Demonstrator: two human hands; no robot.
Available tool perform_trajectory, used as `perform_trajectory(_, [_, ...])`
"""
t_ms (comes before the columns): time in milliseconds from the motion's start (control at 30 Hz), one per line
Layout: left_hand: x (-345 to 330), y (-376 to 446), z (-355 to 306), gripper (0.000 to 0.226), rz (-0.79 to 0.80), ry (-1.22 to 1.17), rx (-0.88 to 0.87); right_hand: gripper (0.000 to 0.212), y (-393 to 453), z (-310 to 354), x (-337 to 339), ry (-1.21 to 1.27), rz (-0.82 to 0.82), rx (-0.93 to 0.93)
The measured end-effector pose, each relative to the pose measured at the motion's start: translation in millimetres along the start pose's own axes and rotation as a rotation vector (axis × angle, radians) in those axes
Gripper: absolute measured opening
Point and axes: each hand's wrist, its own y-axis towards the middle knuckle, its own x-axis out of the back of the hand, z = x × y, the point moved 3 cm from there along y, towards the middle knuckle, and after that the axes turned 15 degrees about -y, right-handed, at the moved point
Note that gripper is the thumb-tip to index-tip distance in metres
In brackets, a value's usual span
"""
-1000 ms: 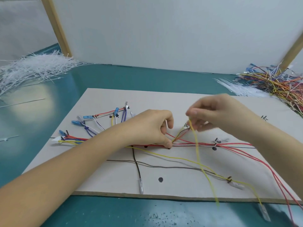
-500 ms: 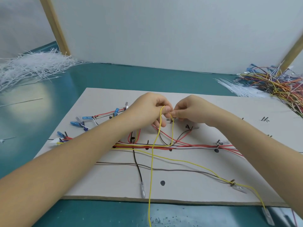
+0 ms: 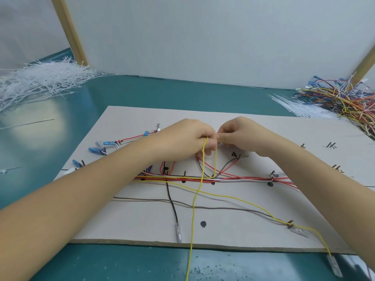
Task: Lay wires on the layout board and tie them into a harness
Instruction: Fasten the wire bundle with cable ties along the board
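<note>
Both hands meet above the board (image 3: 125,216): the left hand (image 3: 188,138) pinches a yellow wire (image 3: 195,199) that hangs down past the board's near edge, and the right hand (image 3: 239,131) has its fingers curled against it, pinching something small I cannot make out. The bundled wires (image 3: 233,180) lie across the board.
</note>
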Motion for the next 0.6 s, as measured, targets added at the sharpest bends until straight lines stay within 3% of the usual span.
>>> perform_trajectory(133, [7,6,0,0.018,-0.074,-0.218,0.048,0.028,-1,-1,0,0.069,-0.004,-0.002])
perform_trajectory(600, [37,30,13,0.017,-0.209,-0.097,0.037,0.027,2,0,-3,0.039,-0.004,-0.012])
